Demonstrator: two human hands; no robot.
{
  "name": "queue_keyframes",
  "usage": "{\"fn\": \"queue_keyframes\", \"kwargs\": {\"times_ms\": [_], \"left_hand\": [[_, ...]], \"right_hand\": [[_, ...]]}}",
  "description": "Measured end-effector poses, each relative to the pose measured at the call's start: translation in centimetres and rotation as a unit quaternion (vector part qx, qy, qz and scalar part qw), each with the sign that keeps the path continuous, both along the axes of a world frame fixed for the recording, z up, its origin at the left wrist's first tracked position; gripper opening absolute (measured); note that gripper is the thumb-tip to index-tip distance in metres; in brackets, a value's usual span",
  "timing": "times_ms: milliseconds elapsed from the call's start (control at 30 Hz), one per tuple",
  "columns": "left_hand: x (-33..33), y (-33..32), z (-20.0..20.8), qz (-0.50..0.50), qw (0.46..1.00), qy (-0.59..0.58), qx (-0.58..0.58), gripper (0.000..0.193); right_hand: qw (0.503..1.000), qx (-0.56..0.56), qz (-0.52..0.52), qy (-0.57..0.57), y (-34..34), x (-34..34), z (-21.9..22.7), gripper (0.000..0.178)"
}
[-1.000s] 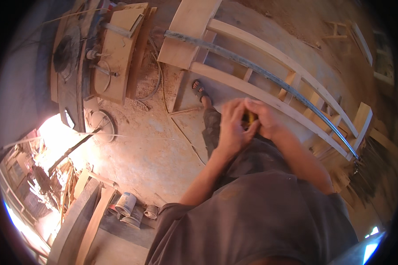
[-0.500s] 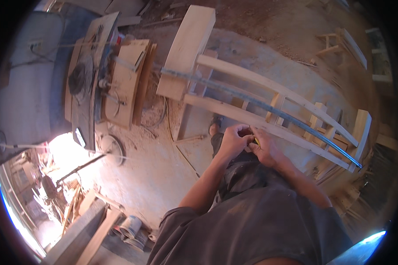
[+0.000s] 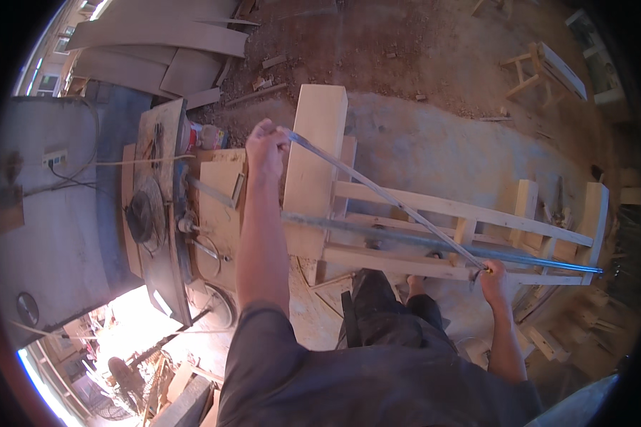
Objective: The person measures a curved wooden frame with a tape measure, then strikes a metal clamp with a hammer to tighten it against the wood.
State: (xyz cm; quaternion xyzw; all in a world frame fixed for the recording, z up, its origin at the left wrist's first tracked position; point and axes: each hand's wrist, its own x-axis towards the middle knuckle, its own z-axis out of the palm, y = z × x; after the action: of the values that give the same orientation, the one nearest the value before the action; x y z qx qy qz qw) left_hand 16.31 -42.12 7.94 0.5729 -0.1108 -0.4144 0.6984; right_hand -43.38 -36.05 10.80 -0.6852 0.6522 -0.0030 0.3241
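A tape measure's blade (image 3: 388, 193) runs pulled out on a slant between my hands, over a pale wooden frame (image 3: 399, 262). My left hand (image 3: 265, 148) is closed on the blade's far end, just left of the frame's broad board (image 3: 313, 156). Lower right, my right hand (image 3: 496, 286) is wrapped round the tape's case, beside the frame's near rail. Only a small yellow bit of the case shows there. A long metal pipe (image 3: 406, 238) lies lengthwise along the frame, beneath the blade.
A workbench machine with a board top (image 3: 160, 135) and a wooden panel (image 3: 217, 185) stands at left. Wood scraps (image 3: 146, 384) lie lower left, and stacked sheets (image 3: 157, 53) upper left. A small wooden stand (image 3: 541, 75) is far right. My legs are close to the near rail.
My hands were together at my waist, round something small and yellow. They have moved wide apart, left hand far and left, right hand rightward, with the tape blade stretched between. The view has shifted.
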Motion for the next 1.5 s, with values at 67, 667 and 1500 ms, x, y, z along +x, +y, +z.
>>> {"fn": "queue_keyframes", "kwargs": {"times_ms": [67,667,1500], "left_hand": [[2.1,-4.3,-1.5,0.018,0.998,-0.031,0.043,0.052],[1.9,-14.8,-8.8,0.049,0.97,-0.219,0.099,0.028],[-52.4,11.5,-1.0,-0.077,0.816,-0.458,0.344,0.041]], "right_hand": [[0.998,0.044,-0.044,0.02,-1.4,1.9,1.3,0.018],[0.993,0.068,-0.097,0.013,-4.4,8.8,1.8,0.019],[0.989,0.011,-0.067,0.135,-0.7,-50.2,6.5,0.014]]}}
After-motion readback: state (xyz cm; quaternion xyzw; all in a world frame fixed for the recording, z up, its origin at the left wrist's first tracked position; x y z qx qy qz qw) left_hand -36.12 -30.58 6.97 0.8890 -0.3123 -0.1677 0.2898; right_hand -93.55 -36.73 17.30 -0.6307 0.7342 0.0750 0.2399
